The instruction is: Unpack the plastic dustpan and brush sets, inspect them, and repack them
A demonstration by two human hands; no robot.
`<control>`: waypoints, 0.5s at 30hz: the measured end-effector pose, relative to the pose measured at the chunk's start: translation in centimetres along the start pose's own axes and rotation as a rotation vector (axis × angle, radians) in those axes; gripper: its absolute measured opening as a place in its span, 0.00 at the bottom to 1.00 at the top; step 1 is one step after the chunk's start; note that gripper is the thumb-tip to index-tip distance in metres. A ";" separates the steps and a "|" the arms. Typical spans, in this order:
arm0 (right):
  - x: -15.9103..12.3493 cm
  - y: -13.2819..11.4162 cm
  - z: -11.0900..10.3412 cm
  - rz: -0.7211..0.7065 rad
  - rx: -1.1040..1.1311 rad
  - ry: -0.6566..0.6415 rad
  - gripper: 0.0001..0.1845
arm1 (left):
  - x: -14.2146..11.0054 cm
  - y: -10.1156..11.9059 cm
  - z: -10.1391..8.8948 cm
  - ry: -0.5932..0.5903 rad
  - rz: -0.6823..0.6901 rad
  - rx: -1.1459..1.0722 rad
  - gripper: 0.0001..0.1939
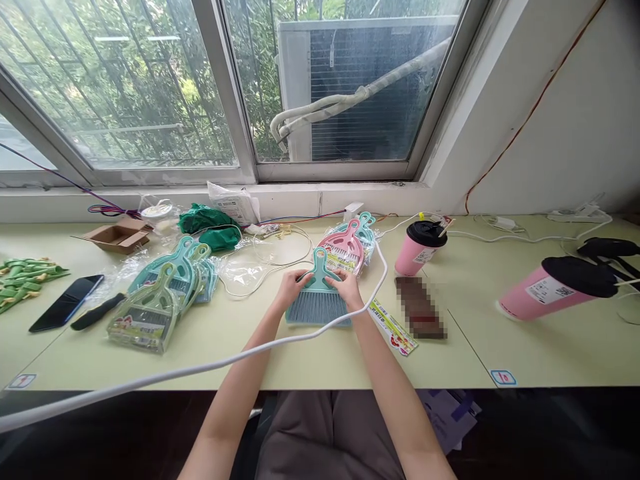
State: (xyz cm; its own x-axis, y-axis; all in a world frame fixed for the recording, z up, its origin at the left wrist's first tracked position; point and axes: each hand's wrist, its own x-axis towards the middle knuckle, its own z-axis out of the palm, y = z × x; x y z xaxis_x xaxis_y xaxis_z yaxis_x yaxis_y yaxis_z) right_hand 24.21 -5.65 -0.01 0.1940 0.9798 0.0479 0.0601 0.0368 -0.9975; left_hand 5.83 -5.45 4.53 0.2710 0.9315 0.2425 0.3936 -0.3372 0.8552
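Observation:
On the table in front of me is a teal hand broom (319,283) with grey bristles, its handle pointing away; a teal edge, perhaps of a dustpan, shows beneath the bristles. My left hand (295,288) grips its left shoulder and my right hand (345,288) its right shoulder, thumbs on top. Just behind it lie a pink brush set (345,243) and a teal one (367,230) in clear wrapping. A yellow-green printed card strip (393,327) is beside my right wrist. Left of my arms sit wrapped green brush-and-dustpan sets (150,310) and teal ones (175,270).
A white cable (240,360) hangs across the view above my forearms. Pink cups (417,253) with black lids and a pixelated item (420,307) are to the right. A phone (67,303), black-handled object (97,312), cardboard box (120,235) and green bag (210,227) are left.

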 end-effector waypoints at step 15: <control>-0.9 -1.3 -0.1 0.033 -0.079 -0.006 0.15 | -0.5 1.2 -0.8 -0.153 -0.150 -0.325 0.23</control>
State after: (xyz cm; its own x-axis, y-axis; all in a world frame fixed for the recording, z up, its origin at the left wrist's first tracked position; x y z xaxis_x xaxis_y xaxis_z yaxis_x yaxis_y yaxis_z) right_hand 24.09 -6.60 1.29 0.1909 0.9815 0.0147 0.1312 -0.0106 -0.9913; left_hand 5.46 -6.21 5.77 0.3692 0.9278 0.0540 0.1461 -0.1153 0.9825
